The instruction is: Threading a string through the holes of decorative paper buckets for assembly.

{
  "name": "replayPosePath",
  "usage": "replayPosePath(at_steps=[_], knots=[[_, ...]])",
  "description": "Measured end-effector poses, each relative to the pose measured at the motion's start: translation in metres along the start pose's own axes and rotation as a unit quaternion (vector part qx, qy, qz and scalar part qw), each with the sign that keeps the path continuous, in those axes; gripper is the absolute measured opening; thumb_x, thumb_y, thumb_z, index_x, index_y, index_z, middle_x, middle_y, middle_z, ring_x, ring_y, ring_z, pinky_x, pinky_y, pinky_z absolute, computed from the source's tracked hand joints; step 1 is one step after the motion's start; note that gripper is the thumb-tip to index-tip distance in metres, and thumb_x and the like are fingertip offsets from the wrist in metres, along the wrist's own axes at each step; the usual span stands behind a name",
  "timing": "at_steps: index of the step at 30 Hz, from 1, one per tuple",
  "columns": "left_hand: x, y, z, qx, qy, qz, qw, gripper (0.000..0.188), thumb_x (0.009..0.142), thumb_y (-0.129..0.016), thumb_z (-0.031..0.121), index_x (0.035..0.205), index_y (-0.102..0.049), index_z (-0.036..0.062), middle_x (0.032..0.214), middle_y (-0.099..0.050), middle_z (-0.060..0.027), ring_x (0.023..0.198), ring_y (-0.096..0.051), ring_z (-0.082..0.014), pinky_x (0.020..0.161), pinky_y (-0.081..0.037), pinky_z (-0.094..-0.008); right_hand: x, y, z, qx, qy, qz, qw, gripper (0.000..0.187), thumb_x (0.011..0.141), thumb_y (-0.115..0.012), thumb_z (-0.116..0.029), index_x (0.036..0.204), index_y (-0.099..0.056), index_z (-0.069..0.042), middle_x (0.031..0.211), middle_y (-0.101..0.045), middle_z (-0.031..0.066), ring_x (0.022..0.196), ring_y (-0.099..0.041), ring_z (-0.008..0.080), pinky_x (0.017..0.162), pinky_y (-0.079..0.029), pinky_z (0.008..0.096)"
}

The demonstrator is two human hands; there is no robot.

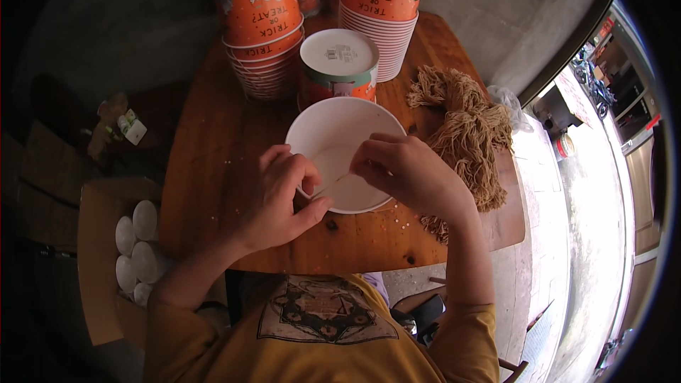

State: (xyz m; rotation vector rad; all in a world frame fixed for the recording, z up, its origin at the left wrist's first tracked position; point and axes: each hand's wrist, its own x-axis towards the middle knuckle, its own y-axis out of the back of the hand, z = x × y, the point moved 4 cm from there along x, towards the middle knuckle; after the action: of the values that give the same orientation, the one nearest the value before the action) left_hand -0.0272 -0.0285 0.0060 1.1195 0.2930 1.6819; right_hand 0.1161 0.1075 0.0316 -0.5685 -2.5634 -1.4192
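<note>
A white-lined paper bucket [326,122] stands mouth up near the front of the wooden table. My left hand [282,191] grips its left rim, fingers curled over the edge and thumb stretched along the near side. Inside the mouth, my right hand [411,170] pinches a thin pale cord [333,186]. That cord runs across the opening toward the near-left rim beside my left thumb; its far end is hard to make out. To the right of my right wrist lies a bundle of tan cords [468,138].
Behind the bucket sits an upside-down orange and green bucket [339,53]. Tall stacks of similar buckets rise at the back left [259,14] and back right [379,21] of the table [206,149]. A cardboard box [99,241] holding several white rounded items is on the lower left.
</note>
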Motion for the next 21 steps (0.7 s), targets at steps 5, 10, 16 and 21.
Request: replayPosePath(at_steps=[5,10,16,21], knots=[[-0.003,0.001,-0.013,-0.019,-0.044,-0.049,0.998,0.019,0.08,-0.067,0.009,0.084,-0.048,0.0078,0.076,-0.05,-0.0039,0.078,-0.056,-0.0237,0.104,-0.036,-0.0457,0.013,-0.017,-0.005,-0.054,-0.037,0.04,0.997,0.009,0.087,-0.064,-0.013,0.09,-0.063,-0.005,0.084,-0.065,0.0117,0.078,-0.065,0.0351,0.067,-0.053,0.0432],[0.004,0.002,-0.009,-0.001,0.043,-0.018,0.999,0.017,0.082,-0.065,0.008,0.083,-0.049,0.0071,0.069,-0.051,-0.0037,0.072,-0.057,-0.0262,0.104,-0.037,-0.045,0.013,-0.035,-0.004,-0.055,-0.078,0.063,0.993,0.011,0.089,-0.063,-0.016,0.089,-0.063,-0.005,0.082,-0.065,0.0126,0.076,-0.065,0.0358,0.065,-0.052,0.045],[0.006,-0.001,-0.011,0.098,0.071,-0.015,0.992,0.016,0.081,-0.066,0.006,0.084,-0.05,0.0078,0.073,-0.055,-0.0042,0.077,-0.058,-0.0274,0.1,-0.036,-0.0443,0.014,-0.037,-0.007,-0.056,-0.071,0.086,0.992,0.011,0.088,-0.062,-0.015,0.085,-0.062,-0.005,0.082,-0.067,0.0134,0.075,-0.065,0.0361,0.064,-0.052,0.0456],[0.005,0.001,-0.007,0.177,0.075,-0.037,0.981,0.018,0.078,-0.067,0.007,0.085,-0.05,0.0079,0.089,-0.052,-0.0068,0.096,-0.053,-0.026,0.095,-0.035,-0.0431,0.015,-0.041,-0.007,-0.105,-0.126,0.075,0.984,0.011,0.088,-0.059,-0.014,0.085,-0.06,-0.004,0.077,-0.067,0.0151,0.071,-0.066,0.0368,0.063,-0.053,0.0471]])
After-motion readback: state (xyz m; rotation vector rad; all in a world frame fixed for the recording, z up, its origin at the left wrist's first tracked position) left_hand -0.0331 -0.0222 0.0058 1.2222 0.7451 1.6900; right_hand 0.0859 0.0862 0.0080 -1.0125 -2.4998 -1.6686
